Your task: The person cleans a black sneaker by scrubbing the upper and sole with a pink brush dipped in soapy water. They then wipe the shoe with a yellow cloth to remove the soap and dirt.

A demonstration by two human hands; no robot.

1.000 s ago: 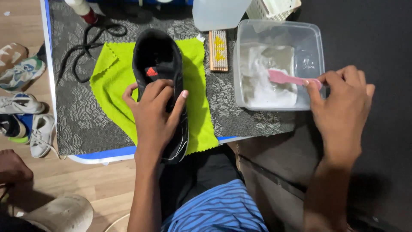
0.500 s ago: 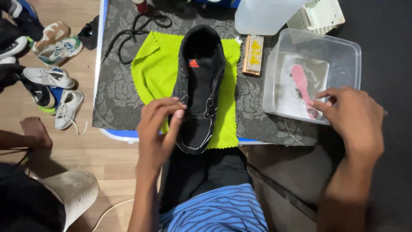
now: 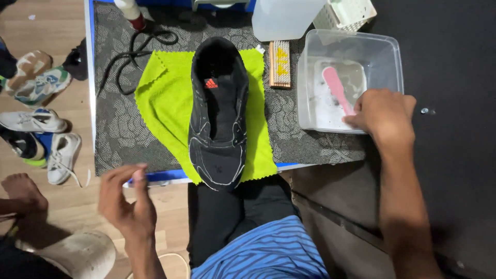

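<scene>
A black sports shoe without laces (image 3: pixel 219 111) lies on a bright green cloth (image 3: pixel 165 103) on the patterned grey mat (image 3: pixel 116 134). My left hand (image 3: pixel 125 199) hovers off the mat's near edge, left of the shoe, fingers loosely curled and holding nothing. My right hand (image 3: pixel 382 116) rests at the near rim of a clear plastic tub (image 3: pixel 392 57) with soapy water. It grips the handle of a pink brush (image 3: pixel 337 88) whose head lies in the tub.
A wooden brush (image 3: pixel 280 64) lies between shoe and tub. Black laces (image 3: pixel 132 49), a white jug (image 3: pixel 284 18), a bottle (image 3: pixel 132 13) and a white basket (image 3: pixel 346 13) sit at the back. Several shoes (image 3: pixel 36 124) are on the floor, left. A bare foot (image 3: pixel 20 191) is near.
My left hand has let go of the shoe and drawn back to the left, off the mat. My right hand has lowered the pink brush into the tub.
</scene>
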